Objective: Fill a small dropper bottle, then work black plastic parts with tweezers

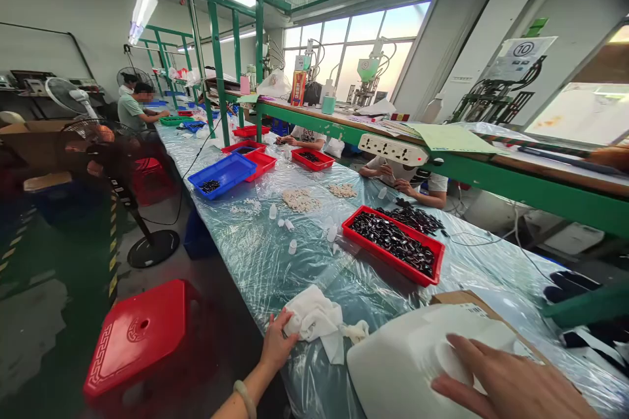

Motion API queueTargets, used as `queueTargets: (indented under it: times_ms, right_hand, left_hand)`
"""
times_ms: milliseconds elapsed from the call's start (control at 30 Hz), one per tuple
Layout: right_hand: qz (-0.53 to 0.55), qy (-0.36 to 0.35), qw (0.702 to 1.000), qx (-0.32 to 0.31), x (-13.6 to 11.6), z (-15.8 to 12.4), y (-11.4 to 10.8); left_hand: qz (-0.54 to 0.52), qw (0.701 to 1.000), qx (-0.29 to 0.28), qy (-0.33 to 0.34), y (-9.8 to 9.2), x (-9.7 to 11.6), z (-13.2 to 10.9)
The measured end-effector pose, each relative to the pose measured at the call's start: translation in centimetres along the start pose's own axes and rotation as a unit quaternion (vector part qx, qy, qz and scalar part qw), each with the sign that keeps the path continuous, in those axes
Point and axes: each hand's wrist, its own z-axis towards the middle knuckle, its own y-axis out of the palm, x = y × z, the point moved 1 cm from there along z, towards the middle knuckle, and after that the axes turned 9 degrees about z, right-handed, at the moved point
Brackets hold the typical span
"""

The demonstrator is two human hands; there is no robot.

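At the near table edge, my left hand (280,344) has its fingers closed around a small white plastic bottle (293,323), partly hidden by them. A crumpled white cloth (322,319) lies right beside it on the plastic sheeting. At the lower right, my right hand (506,373) grips the white screw cap (448,359) on top of a large white plastic jug (383,366), thumb on the near side and fingers on the far side. Whether the cap is loose or tight cannot be seen.
A red tray (393,245) of shiny black parts lies ahead, with loose black parts (415,216) behind it. Small white bottles (293,247) and beige pieces (301,200) are nearby. A blue tray (221,177) sits farther left. A co-worker's hands (396,180) are across the table. A red stool (142,334) stands left.
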Motion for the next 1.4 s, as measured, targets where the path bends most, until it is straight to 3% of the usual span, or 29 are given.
queueTargets:
  times_ms: [133, 300, 400, 467, 600, 733, 800, 900, 1067, 1233, 1400]
  right_hand:
    - [0.080, -0.043, 0.996, -0.024, 0.0, 0.4, -0.9]
    - [0.029, 0.050, 0.997, -0.051, -0.3, 0.5, -0.9]
    - [0.110, 0.028, 0.992, -0.062, -0.3, 0.9, -1.7]
    - [0.155, 0.024, 0.981, -0.117, -0.4, 1.3, -2.2]
    - [0.041, 0.127, 0.958, -0.253, -0.6, 1.7, -2.3]
    - [0.092, 0.055, 0.969, -0.223, -0.9, 1.9, -2.6]
    - [0.095, 0.071, 0.965, -0.232, -1.0, 2.1, -2.7]
    - [0.043, 0.150, 0.953, -0.258, -1.1, 2.5, -2.7]
    - [0.119, 0.069, 0.956, -0.258, -1.5, 2.7, -3.2]
    - [0.095, 0.131, 0.951, -0.264, -1.8, 2.2, -2.8]
    - [0.168, 0.060, 0.955, -0.235, -1.3, 1.9, -3.5]
  left_hand:
    - [0.002, 1.000, -0.002, -0.001, -0.1, -0.1, 0.0]
    - [0.002, 1.000, -0.003, 0.000, -0.1, -0.3, 0.1]
    - [0.000, 1.000, 0.002, -0.002, -0.1, -0.5, 0.2]
    - [-0.001, 1.000, 0.003, -0.001, -0.1, -0.7, 0.2]
    - [-0.003, 1.000, 0.004, 0.001, 0.0, -1.1, 0.4]
    - [-0.004, 1.000, 0.002, 0.006, 0.1, -1.5, 0.6]
    - [-0.002, 1.000, 0.000, 0.008, 0.1, -1.7, 0.6]
    - [-0.001, 1.000, -0.002, 0.012, 0.2, -2.0, 0.6]
    - [0.001, 1.000, -0.004, 0.015, 0.3, -2.4, 0.8]
    - [0.005, 1.000, -0.012, 0.017, 0.3, -2.7, 0.8]
    - [0.010, 1.000, -0.015, 0.025, 0.2, -2.6, 0.8]
